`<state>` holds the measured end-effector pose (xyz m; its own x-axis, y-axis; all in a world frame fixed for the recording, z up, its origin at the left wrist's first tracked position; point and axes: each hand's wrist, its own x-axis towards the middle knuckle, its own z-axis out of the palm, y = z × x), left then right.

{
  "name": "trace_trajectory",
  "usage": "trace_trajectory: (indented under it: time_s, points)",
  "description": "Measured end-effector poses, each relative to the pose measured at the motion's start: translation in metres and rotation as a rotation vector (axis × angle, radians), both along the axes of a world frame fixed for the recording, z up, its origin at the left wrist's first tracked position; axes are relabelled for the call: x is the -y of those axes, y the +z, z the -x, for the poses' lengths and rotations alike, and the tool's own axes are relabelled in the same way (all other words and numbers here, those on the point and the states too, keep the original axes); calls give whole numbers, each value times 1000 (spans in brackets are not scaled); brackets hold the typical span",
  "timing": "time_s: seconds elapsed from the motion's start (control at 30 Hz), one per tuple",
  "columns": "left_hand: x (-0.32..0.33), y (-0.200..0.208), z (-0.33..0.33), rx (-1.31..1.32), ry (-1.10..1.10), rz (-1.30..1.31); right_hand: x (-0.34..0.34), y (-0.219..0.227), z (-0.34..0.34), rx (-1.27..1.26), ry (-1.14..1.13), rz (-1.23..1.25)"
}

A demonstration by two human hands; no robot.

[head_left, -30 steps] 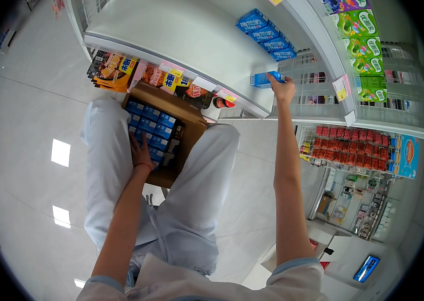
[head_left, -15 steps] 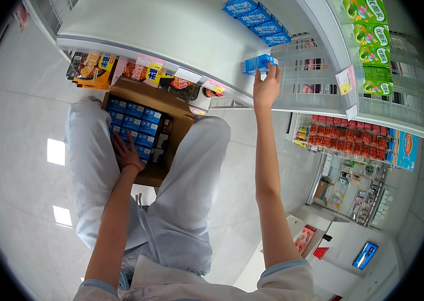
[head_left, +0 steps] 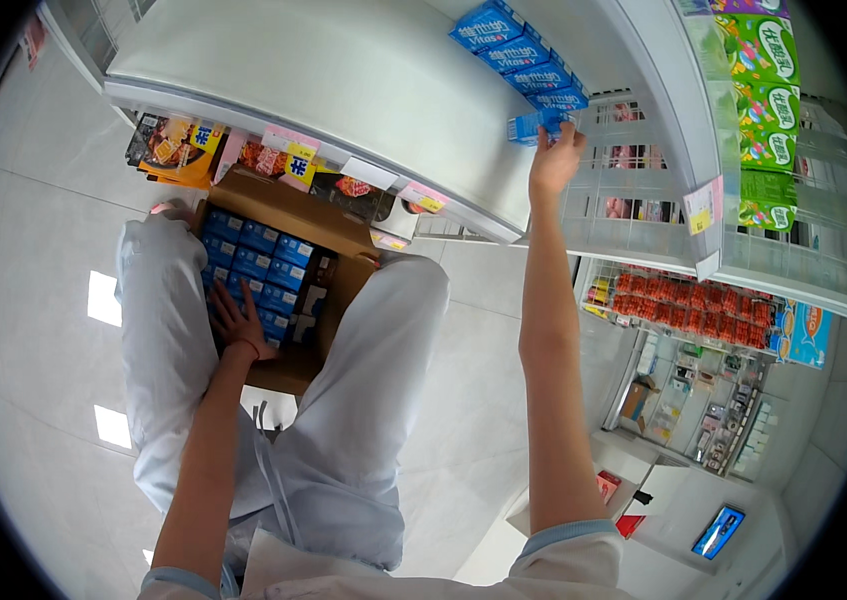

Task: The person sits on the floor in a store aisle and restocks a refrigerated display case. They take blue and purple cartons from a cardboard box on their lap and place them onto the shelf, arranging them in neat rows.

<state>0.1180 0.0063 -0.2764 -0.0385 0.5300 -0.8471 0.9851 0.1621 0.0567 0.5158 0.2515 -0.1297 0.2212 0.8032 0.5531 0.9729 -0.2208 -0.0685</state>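
Note:
My right hand [head_left: 556, 162] reaches out over the white shelf [head_left: 343, 75] and grips a small blue drink carton [head_left: 523, 129]. That carton lies at the near end of a row of matching blue cartons [head_left: 518, 52] along the shelf's right side. Between my knees stands an open cardboard box [head_left: 341, 222], packed with blue cartons [head_left: 261, 236] in rows. My left hand [head_left: 240, 322] rests on the cartons at the box's near left, fingers spread and holding nothing. Part of the box's right side shows darker, with no blue tops.
Below the shelf's front edge sit packaged foods [head_left: 175, 145] with price tags. Green cartons [head_left: 765, 125] fill a shelf at the right, past a wire rack. Red packets [head_left: 693, 305] hang lower right. My legs flank the box on the grey tiled floor [head_left: 33, 330].
My right hand has carried the blue carton further along the shelf, up close to the row's end. The left hand stays on the cartons in the box. The view has shifted slightly.

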Motion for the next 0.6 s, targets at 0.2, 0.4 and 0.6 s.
trace_trajectory:
  time_s: [0.2, 0.4, 0.6]
  points:
    - [-2, -3, -3, -31, -12, 12, -15, -8, -30, 34, 86, 67]
    - [-2, -3, -2, -45, -9, 22, -37, 0, -31, 109, -11, 121]
    - [1, -14, -4, -59, -18, 3, -50, 0, -30, 222, -150, 118]
